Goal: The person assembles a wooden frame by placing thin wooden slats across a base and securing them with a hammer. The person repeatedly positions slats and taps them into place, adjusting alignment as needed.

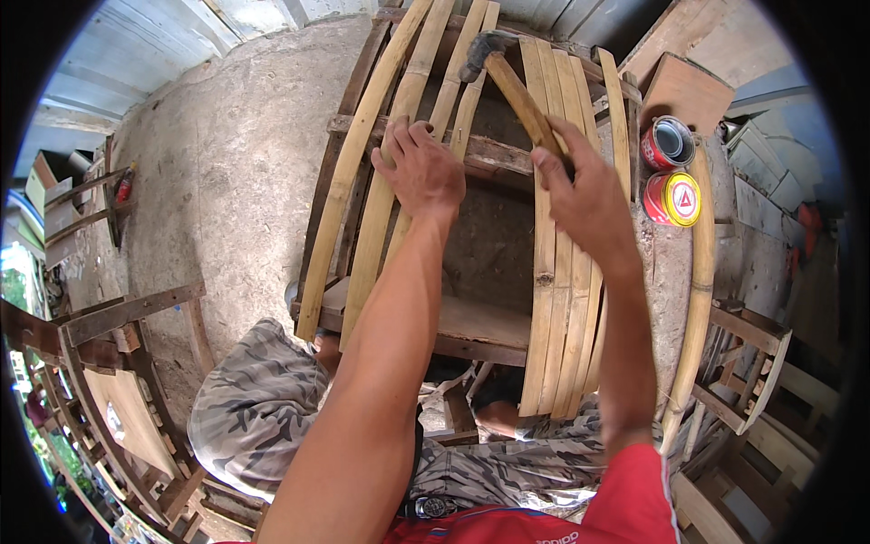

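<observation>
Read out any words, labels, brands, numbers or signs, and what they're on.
I don't quote printed wording, but here's where it stands.
Yellow-lidded red can: triangle emblem on lid; side print too small.
Open red can: markings too small.
Red shirt: white lettering, partly cut off.

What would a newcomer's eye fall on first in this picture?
Probably the wooden-handled hammer with a dark head, held top-centre in the right hand over long, pale bamboo slats. Then the left hand resting on these slats, and the round red tin with a yellow lid, right of them.
</observation>
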Available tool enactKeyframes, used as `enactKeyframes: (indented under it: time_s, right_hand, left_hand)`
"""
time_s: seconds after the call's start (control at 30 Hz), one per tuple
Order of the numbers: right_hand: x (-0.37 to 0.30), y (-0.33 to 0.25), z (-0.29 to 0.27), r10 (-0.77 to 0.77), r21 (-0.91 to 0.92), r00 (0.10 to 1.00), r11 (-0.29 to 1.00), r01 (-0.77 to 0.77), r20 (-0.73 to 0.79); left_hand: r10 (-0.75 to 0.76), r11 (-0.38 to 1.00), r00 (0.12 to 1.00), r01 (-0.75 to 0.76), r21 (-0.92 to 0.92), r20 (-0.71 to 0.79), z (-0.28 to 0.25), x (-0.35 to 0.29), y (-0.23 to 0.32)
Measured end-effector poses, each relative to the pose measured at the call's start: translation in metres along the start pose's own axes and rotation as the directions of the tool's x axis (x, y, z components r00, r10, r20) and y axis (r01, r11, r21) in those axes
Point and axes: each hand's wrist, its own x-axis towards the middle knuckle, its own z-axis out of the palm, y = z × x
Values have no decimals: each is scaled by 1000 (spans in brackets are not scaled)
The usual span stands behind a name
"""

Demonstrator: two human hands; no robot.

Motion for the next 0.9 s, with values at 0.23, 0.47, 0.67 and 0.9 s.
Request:
enactKeyframes:
  time_s: [0.23, 0.47, 0.67, 0.9]
  right_hand:
    - [56, -2, -35, 184, -231, 870, 969, -84, 457]
    - [64, -1, -37, 168, -240, 842, 970, -47, 513]
    - [63, 17, -34, 165, -104, 858, 986, -131, 487]
    - [8, 21, 0, -214, -173, 970, 957, 231, 111]
  left_hand:
    - [14, 999, 1000, -14, 31, -11, 1, 0, -1]
    - [25, 998, 999, -23, 64, -38, 3, -1, -1]
    - [31, 999, 999, -30, 28, -39, -2, 1, -2]
    - [-1, 1000, 1000, 1, 16, 4, -3, 1, -7]
